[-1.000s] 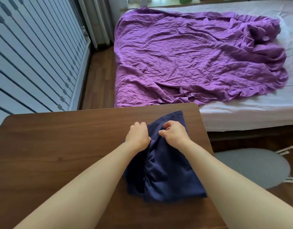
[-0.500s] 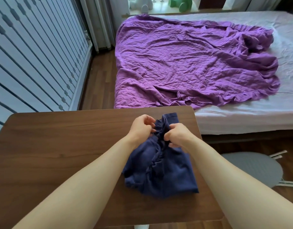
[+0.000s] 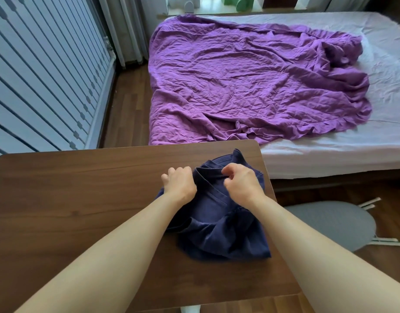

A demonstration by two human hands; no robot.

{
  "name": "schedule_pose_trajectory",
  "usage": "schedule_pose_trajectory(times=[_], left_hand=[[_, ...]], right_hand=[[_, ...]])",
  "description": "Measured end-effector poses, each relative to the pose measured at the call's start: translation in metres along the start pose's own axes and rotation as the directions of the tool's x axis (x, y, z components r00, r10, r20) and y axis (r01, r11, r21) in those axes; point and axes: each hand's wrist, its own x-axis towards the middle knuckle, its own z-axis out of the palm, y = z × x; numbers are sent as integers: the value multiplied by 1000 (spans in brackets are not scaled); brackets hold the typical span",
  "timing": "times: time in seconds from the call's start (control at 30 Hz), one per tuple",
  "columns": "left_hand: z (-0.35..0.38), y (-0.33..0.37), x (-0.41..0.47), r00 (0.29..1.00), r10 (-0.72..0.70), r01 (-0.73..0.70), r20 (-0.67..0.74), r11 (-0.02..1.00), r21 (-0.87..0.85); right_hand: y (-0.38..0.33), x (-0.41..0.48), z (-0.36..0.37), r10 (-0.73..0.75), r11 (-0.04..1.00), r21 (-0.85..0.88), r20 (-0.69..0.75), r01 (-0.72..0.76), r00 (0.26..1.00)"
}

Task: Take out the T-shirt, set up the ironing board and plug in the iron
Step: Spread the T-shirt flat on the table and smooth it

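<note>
Grip check: my left hand (image 3: 180, 185) and right hand (image 3: 242, 184) both pinch T-shirt (image 3: 224, 233) on bench (image 3: 81, 199); I should lift evenly, shaking folds loose.

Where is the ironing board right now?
In the head view, the grey ironing board lies low at the right, on the floor, beside the right edge of the table, near the bed.

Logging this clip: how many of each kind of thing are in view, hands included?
Hands: 2, left hand and right hand
Garments: 1, navy T-shirt
Bedding: 1, purple blanket
Furniture: 2, table and bed
Ironing boards: 1, grey ironing board
Total: 7
</note>
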Motion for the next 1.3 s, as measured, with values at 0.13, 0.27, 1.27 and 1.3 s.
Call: schedule_pose_trajectory(times=[0.13, 0.27, 1.27, 1.3], left_hand=[[-15, 0, -5, 992, 100, -73, 77, 952, -296], [-29, 6, -13, 863, 326, 65, 385, 684, -727], [-12, 7, 11, 871, 311, -249, 380, 947, -203], [-11, 3, 13, 911, 260, -206, 321, 960, -192]], right_hand=[[-9, 2, 14, 76, 953, 274, 197, -130, 977], [-17, 8, 14, 268, 807, 408, 391, -427, 881], [23, 19, 11, 395, 904, -219, 107, -366, 912], [21, 18, 10, 415, 889, -259, 104, -378, 904]])
